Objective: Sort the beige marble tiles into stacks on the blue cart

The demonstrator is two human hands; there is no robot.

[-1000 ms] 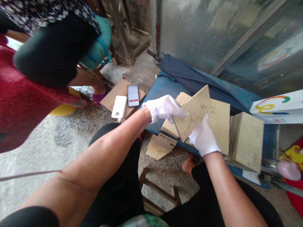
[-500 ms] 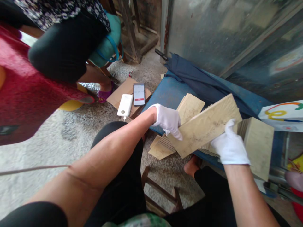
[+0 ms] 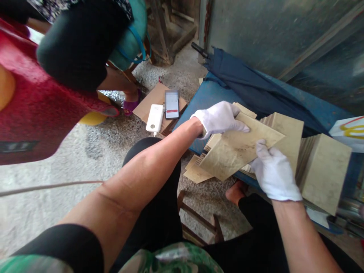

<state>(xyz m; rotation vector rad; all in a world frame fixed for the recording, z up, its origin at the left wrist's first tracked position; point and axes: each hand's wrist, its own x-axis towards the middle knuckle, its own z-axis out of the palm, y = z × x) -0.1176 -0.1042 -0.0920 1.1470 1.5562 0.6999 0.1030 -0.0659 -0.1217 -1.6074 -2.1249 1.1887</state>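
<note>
Between my hands is a flat, pale yellowish rectangular sheet (image 3: pixel 237 149) with dark smudges, tilted over the blue table. My left hand (image 3: pixel 223 118), in a white glove, grips its upper edge, fingers lying over the face. My right hand (image 3: pixel 274 168), also gloved, pinches its lower right edge with the thumb on top. Behind the sheet stands a stack of similar sheets (image 3: pixel 287 132), and a second stack (image 3: pixel 327 170) is farther right. More sheets (image 3: pixel 199 170) jut past the table's near edge at lower left. The sheets' material is not certain.
A folded dark blue umbrella (image 3: pixel 244 85) lies along the back of the blue table (image 3: pixel 196 113). A phone (image 3: pixel 172 104) and a white power bank (image 3: pixel 155 118) rest on cardboard at left. Another person's knee (image 3: pixel 82 49) and a red cloth-covered object (image 3: pixel 42 102) are beyond. A wooden stool (image 3: pixel 196 216) stands below.
My left hand has moved up from the sheet's left end to its upper edge. The sheet has turned in my hands. The view has shifted slightly.
</note>
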